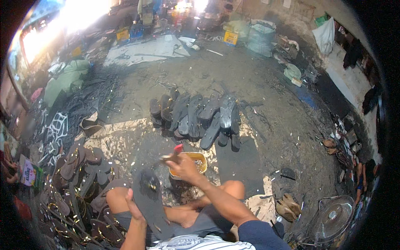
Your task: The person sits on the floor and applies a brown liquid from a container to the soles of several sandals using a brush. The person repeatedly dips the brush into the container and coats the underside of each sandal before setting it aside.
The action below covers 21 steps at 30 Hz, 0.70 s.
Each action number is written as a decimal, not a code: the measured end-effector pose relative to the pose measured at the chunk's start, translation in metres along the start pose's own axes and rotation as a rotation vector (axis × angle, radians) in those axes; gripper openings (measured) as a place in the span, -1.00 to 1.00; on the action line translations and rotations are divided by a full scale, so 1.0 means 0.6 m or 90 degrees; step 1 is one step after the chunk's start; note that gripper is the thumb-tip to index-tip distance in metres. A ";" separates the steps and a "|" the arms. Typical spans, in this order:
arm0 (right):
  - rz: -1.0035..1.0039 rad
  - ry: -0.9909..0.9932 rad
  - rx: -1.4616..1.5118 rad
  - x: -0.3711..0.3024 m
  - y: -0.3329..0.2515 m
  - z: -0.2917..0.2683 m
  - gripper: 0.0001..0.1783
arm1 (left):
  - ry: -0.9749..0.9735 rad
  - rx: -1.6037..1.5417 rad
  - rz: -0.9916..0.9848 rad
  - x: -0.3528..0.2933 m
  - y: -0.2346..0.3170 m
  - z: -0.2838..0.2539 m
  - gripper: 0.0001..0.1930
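My left hand (pixel 135 207) grips the side of a long dark shoe sole (pixel 151 204), held tilted over my lap, thumb up along its edge. A darker, shiny patch shows on the sole's upper part. Closed around a short tool with a red end (pixel 178 148), my right hand (pixel 183 167) is above and to the right of the sole, apart from it. The tool's exact kind is hard to make out. Just behind my right hand stands a yellow tub (pixel 202 160) with something inside, partly hidden by the hand.
Rows of dark soles (pixel 196 114) lie ahead on the floor. Left of me is a heap of sandals (pixel 75 191). A round fan (pixel 332 215) stands at the right, near brown shoes (pixel 288 207). A dark flat sheet (pixel 238 160) lies right of the tub.
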State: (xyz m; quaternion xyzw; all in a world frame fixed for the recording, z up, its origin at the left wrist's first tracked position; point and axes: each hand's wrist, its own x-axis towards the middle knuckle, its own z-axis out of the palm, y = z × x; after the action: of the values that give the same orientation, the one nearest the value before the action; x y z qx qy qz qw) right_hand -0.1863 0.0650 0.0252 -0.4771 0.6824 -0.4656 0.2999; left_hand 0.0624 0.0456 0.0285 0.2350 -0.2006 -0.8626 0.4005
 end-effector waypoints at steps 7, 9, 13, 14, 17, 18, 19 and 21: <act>0.014 0.030 -0.542 -0.009 0.172 -0.021 -0.69 | -0.054 -0.113 -0.165 -0.094 -0.015 -0.085 -0.03; 0.002 0.159 -0.347 -0.017 0.169 -0.043 -0.67 | -0.007 0.019 -0.134 -0.126 -0.040 -0.115 -0.05; 0.041 0.269 -0.051 -0.015 0.073 -0.065 -0.64 | 0.080 -0.020 -0.100 -0.093 -0.015 -0.168 -0.10; 0.009 0.332 0.030 -0.033 0.083 -0.086 -0.66 | 0.100 -0.029 -0.086 -0.079 0.001 -0.138 -0.11; 0.043 0.121 -0.619 -0.100 0.220 -0.198 -0.67 | 0.007 -0.026 -0.014 -0.019 0.035 -0.056 -0.21; 0.036 0.181 -0.589 -0.106 0.229 -0.201 -0.68 | 0.043 0.028 0.014 0.009 0.037 -0.087 -0.22; -0.013 0.306 -0.480 -0.086 0.213 -0.203 -0.66 | 0.084 0.073 0.036 0.031 0.040 -0.085 -0.23; 0.021 0.416 -0.132 -0.084 0.088 -0.171 -0.63 | 0.171 0.157 0.091 0.075 0.056 -0.030 -0.24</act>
State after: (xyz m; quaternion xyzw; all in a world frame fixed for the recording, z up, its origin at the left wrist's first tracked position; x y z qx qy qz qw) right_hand -0.2750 0.1535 0.0142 -0.3195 0.7939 -0.5168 0.0232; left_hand 0.0670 -0.0124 0.0210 0.3804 -0.2657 -0.7620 0.4517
